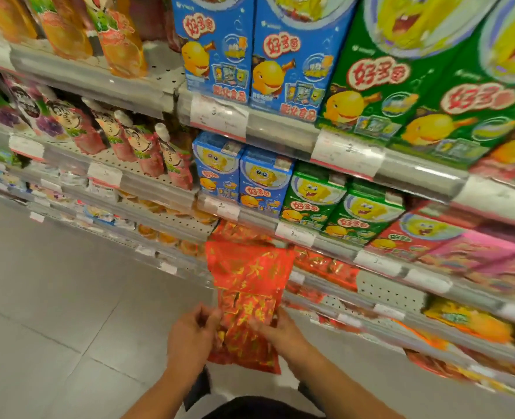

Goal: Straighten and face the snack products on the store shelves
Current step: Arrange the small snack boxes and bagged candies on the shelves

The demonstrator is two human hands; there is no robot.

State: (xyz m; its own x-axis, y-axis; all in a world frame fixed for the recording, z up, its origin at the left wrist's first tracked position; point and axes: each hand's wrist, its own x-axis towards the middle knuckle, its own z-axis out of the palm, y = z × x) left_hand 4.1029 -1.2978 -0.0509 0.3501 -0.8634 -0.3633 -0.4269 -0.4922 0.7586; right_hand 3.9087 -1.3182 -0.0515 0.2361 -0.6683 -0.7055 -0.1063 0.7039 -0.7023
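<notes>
store shelves point(280, 128) behind, two hands point(191, 337) point(283, 331) clamped on one red packet point(247, 285)

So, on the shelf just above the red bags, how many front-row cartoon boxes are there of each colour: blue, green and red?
Blue boxes: 2
Green boxes: 2
Red boxes: 1
Total: 5
The pink packs further right are too blurred to count, and the red bag held below is left out.

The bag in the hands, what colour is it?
The bag is red with gold writing, seen in the head view.
</notes>
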